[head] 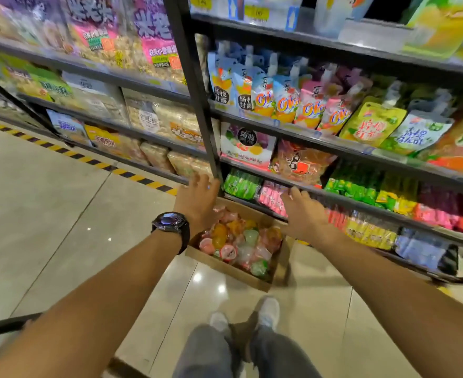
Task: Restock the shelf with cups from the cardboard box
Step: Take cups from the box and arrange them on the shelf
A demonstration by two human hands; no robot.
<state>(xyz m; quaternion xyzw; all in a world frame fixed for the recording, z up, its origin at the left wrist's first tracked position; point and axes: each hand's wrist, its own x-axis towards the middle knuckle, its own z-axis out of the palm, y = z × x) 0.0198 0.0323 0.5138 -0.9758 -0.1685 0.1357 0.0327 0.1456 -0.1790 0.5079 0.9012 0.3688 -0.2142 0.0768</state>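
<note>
An open cardboard box [254, 279] sits on the floor against the bottom of the shelf unit [361, 205]. It holds several small jelly cups [241, 241] in orange, pink, green and clear. My left hand [197, 197], with a dark watch on the wrist, hovers above the box's far left corner with its fingers spread and nothing in it. My right hand [304, 211] is stretched out over the box's right side, palm down, fingers straight, just in front of the low shelf edge. Neither hand touches a cup.
Shelves are packed with snack bags and drink pouches; a black upright post [194, 85] stands between two shelf units. Yellow-black hazard tape [88, 159] runs along the floor. My feet [252, 317] stand just behind the box. A dark bar [6, 324] lies at the left.
</note>
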